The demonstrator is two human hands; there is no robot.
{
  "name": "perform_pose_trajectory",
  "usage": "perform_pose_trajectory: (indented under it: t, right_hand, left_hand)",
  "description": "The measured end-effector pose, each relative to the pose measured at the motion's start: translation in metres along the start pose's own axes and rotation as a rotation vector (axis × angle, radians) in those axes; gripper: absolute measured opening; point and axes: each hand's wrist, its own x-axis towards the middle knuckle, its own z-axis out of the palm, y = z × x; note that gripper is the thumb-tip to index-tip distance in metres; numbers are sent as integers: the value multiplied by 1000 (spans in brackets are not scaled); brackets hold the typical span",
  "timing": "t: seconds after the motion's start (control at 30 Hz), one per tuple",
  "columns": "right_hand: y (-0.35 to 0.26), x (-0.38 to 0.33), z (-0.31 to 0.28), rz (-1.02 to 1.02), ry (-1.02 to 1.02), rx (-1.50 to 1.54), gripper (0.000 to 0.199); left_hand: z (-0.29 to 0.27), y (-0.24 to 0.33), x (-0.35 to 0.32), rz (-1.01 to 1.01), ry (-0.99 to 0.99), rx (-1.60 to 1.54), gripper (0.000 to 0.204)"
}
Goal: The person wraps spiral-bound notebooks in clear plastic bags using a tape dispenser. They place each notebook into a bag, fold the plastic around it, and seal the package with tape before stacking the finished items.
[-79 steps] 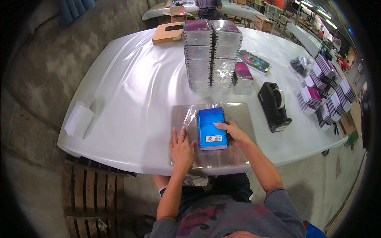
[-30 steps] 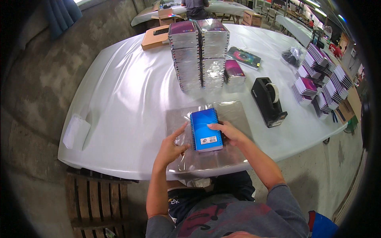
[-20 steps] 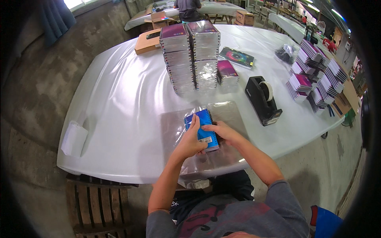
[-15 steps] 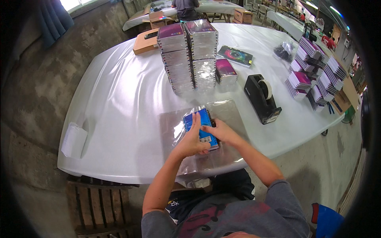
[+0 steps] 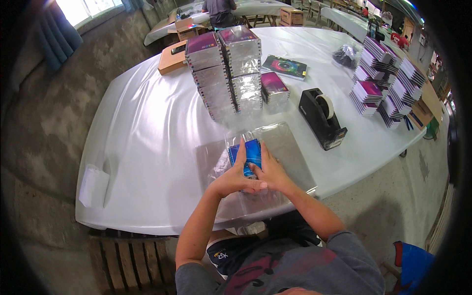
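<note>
Room: rough grey wall [image 5: 44, 118] at left.
Worktop [image 5: 147, 172]: white-covered, carrying stacked notebooks [image 5: 211, 78] and a black tape dispenser [image 5: 314, 115].
Blue notebook [image 5: 252, 150]: over the clear plastic sheet [image 5: 291, 150] near the front edge, between both hands.
Left hand [image 5: 233, 180]: fingers straight along its left side, thumb across its near end; cannot tell whether it grips.
Right hand [image 5: 273, 175]: thumb on cover, fingers along right edge, pinching it.

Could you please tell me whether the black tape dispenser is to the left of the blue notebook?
No, the black tape dispenser stands on the table to the right of the blue notebook.
</note>
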Motion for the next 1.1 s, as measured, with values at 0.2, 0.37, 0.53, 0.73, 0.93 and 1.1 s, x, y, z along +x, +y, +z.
perform_pose_trajectory:
  t: [0.2, 0.37, 0.53, 0.73, 0.93, 1.1]
  right_hand:
    - [-3, -4, -4, 48, -32, 32, 99]
    - [-18, -5, -11, 112, -118, -24, 97]
    - [-8, -5, -10, 91, -108, -10, 93]
    - [0, -2, -8, 52, -126, 41, 91]
    - [3, 0, -7, 12, -155, 68, 90]
    - [2, -1, -8, 23, -164, 69, 90]
  left_hand:
    - [-4, 11, -4, -83, -72, -145, 131]
    - [-6, -5, 0, 17, -54, -217, 133]
    - [-21, -8, -2, 10, -37, -312, 116]
    - [-75, -27, 35, 209, 527, 53, 89]
    - [-97, -38, 88, 150, 443, -11, 55]
    - [-80, -34, 81, 507, 961, 618, 39]
